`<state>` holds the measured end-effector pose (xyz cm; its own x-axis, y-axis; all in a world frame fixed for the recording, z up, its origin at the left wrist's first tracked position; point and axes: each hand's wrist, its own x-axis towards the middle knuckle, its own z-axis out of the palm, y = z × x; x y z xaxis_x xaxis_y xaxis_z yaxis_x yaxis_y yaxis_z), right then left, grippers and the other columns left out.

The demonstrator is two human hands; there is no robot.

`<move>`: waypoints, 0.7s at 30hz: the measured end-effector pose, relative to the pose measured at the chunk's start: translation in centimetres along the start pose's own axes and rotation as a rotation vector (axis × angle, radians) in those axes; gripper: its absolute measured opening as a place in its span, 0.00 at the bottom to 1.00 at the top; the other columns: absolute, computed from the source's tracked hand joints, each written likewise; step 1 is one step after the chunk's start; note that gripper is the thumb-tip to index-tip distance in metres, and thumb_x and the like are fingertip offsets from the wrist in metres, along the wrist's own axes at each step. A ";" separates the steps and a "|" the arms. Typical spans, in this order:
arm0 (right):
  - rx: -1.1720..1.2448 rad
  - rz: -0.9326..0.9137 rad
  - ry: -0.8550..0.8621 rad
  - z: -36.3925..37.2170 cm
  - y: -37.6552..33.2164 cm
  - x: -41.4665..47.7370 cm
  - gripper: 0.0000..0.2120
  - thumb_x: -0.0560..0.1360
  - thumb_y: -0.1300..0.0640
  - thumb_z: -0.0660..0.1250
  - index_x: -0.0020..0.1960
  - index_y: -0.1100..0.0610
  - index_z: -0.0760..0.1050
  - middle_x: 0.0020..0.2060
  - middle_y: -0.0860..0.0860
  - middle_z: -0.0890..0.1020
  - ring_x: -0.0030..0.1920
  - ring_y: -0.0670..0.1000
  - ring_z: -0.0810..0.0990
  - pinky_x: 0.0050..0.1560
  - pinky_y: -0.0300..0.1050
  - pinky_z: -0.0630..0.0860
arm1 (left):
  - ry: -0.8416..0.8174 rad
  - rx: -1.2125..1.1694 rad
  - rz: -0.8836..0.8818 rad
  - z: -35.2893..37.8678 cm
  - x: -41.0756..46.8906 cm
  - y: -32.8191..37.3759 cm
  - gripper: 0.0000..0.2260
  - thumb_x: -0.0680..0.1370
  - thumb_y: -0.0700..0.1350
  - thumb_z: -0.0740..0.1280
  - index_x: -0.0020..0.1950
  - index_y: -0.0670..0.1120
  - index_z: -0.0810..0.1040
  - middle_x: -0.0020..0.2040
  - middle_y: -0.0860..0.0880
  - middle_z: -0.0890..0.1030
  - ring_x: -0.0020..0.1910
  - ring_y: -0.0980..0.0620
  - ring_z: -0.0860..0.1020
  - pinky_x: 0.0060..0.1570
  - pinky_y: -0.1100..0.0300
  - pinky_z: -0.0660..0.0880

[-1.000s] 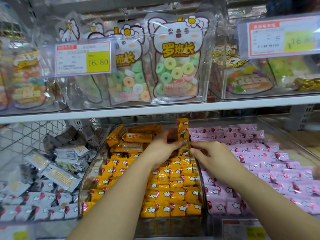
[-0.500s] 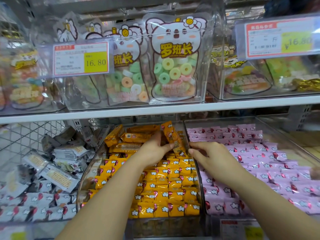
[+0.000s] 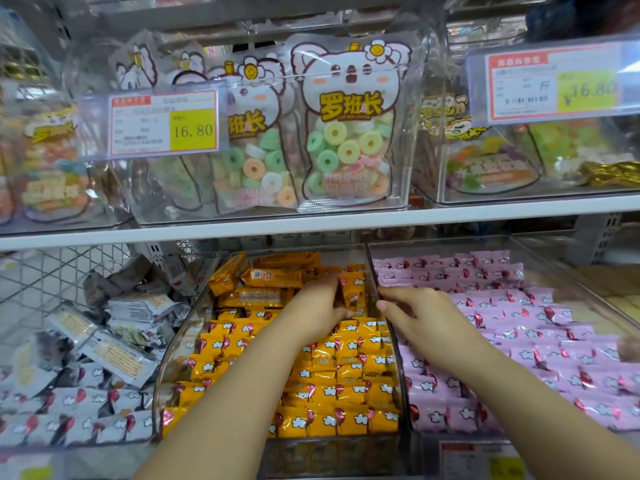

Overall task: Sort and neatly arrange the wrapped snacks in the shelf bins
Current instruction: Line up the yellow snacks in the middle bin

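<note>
Now the left hand (image 3: 317, 311) pinches an upright orange snack packet (image 3: 354, 292) in the middle bin (image 3: 401, 393); the right hand (image 3: 420, 318) rests beside it, fingers loosely extended, holding nothing.

My left hand (image 3: 317, 311) far forward, fingers curled in a pinch, my right hand (image 3: 420, 322) beside it, palm down, fingers loosely extended, both forearms bare

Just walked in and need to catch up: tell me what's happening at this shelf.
A person is tidying the middle bin of orange snacks. The left hand holds an upright orange packet at the back of the rows; the right hand rests at the divider beside it, fingers spread, over the pink snacks. Front orange rows look neat, the back ones loose. The grey snacks in the left bin are still jumbled.
</note>
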<state>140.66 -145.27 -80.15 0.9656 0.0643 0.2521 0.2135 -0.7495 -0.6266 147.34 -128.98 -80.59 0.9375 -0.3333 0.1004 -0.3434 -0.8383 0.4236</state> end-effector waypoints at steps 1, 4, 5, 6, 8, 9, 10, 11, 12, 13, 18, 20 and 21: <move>-0.003 -0.001 0.003 0.0 0.0 0.0 0.18 0.79 0.49 0.60 0.67 0.50 0.71 0.58 0.48 0.80 0.55 0.47 0.78 0.57 0.47 0.76 | -0.010 0.007 0.004 -0.1 0.0 0.1 0.17 0.76 0.47 0.68 0.64 0.47 0.69 0.59 0.48 0.77 0.56 0.50 0.75 0.51 0.62 0.71; -0.019 -0.009 0.014 -0.1 0.0 0.1 0.18 0.78 0.49 0.60 0.67 0.50 0.72 0.56 0.48 0.81 0.51 0.46 0.78 0.54 0.45 0.76 | -0.016 -0.146 0.043 -0.4 0.0 0.3 0.23 0.76 0.49 0.68 0.70 0.52 0.66 0.63 0.50 0.75 0.60 0.51 0.74 0.53 0.62 0.72; -0.017 -0.008 0.014 -0.1 0.0 0.1 0.17 0.78 0.49 0.60 0.66 0.50 0.72 0.55 0.48 0.81 0.49 0.45 0.78 0.52 0.44 0.76 | 0.015 -0.215 0.071 -0.6 -0.2 0.4 0.24 0.77 0.49 0.67 0.72 0.53 0.65 0.64 0.52 0.75 0.60 0.52 0.74 0.53 0.63 0.72; -0.013 -0.010 0.016 -0.1 0.0 0.2 0.17 0.78 0.49 0.60 0.66 0.50 0.73 0.53 0.47 0.81 0.48 0.44 0.77 0.51 0.43 0.76 | 0.059 -0.251 0.103 -0.7 -0.4 0.5 0.23 0.77 0.49 0.66 0.72 0.54 0.65 0.64 0.53 0.74 0.60 0.53 0.74 0.53 0.64 0.71; -0.007 -0.012 0.018 0.0 0.1 0.2 0.17 0.78 0.50 0.61 0.65 0.50 0.73 0.50 0.47 0.82 0.45 0.43 0.76 0.47 0.41 0.74 | 0.129 -0.176 0.168 -0.6 -0.6 0.6 0.18 0.79 0.49 0.64 0.69 0.54 0.70 0.64 0.52 0.75 0.60 0.54 0.73 0.54 0.65 0.70; -0.008 -0.013 0.018 0.0 0.1 0.2 0.17 0.78 0.50 0.61 0.65 0.51 0.73 0.51 0.47 0.82 0.44 0.43 0.76 0.46 0.40 0.73 | 0.146 -0.094 0.192 -0.4 -0.5 0.5 0.16 0.79 0.49 0.63 0.67 0.53 0.72 0.64 0.51 0.75 0.61 0.53 0.73 0.56 0.64 0.69; -0.009 -0.013 0.017 0.0 0.1 0.2 0.17 0.78 0.50 0.61 0.65 0.51 0.74 0.52 0.48 0.82 0.45 0.43 0.76 0.46 0.40 0.73 | 0.150 -0.007 0.196 -0.1 -0.4 0.5 0.15 0.79 0.49 0.62 0.66 0.51 0.74 0.63 0.50 0.75 0.61 0.52 0.72 0.57 0.62 0.68; -0.010 -0.015 0.017 0.0 0.1 0.3 0.17 0.78 0.50 0.61 0.65 0.51 0.74 0.52 0.48 0.82 0.45 0.43 0.76 0.47 0.40 0.74 | 0.148 0.069 0.183 0.1 -0.2 0.4 0.15 0.79 0.49 0.62 0.65 0.50 0.75 0.63 0.49 0.76 0.61 0.51 0.72 0.58 0.61 0.68; -0.013 -0.017 0.016 0.0 0.0 0.3 0.17 0.78 0.50 0.60 0.65 0.51 0.74 0.53 0.48 0.82 0.45 0.43 0.76 0.48 0.40 0.74 | 0.140 0.129 0.157 0.3 0.0 0.4 0.15 0.80 0.49 0.62 0.65 0.50 0.75 0.63 0.49 0.76 0.61 0.50 0.72 0.58 0.59 0.69; -0.017 -0.019 0.015 0.0 0.0 0.2 0.17 0.78 0.50 0.60 0.65 0.51 0.74 0.53 0.48 0.82 0.45 0.43 0.75 0.47 0.40 0.74 | 0.132 0.171 0.128 0.5 0.2 0.5 0.15 0.80 0.50 0.62 0.65 0.50 0.75 0.62 0.49 0.76 0.60 0.49 0.73 0.57 0.58 0.70; -0.024 -0.014 0.018 0.1 0.1 0.3 0.17 0.78 0.50 0.60 0.66 0.51 0.74 0.52 0.49 0.82 0.43 0.42 0.74 0.45 0.38 0.71 | 0.035 0.266 0.005 -0.2 1.8 1.2 0.12 0.79 0.49 0.64 0.62 0.51 0.77 0.61 0.48 0.76 0.58 0.47 0.75 0.53 0.57 0.73; -0.024 -0.009 0.023 0.1 0.1 0.3 0.17 0.78 0.50 0.61 0.66 0.51 0.74 0.54 0.48 0.82 0.46 0.44 0.76 0.49 0.40 0.73 | -0.030 0.299 -0.021 -0.1 2.0 1.6 0.11 0.78 0.49 0.65 0.59 0.50 0.78 0.58 0.48 0.78 0.54 0.47 0.76 0.51 0.57 0.74; -0.025 -0.008 0.025 0.1 0.0 0.3 0.17 0.78 0.50 0.61 0.66 0.51 0.74 0.56 0.48 0.81 0.49 0.45 0.78 0.52 0.41 0.74 | -0.059 0.312 -0.024 0.0 2.0 1.8 0.11 0.78 0.49 0.65 0.59 0.49 0.79 0.56 0.48 0.78 0.53 0.47 0.77 0.50 0.56 0.75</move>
<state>140.99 -145.23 -80.14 0.9598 0.0540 0.2753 0.2169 -0.7653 -0.6060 148.58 -131.12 -79.67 0.9436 -0.3289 0.0374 -0.3309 -0.9350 0.1277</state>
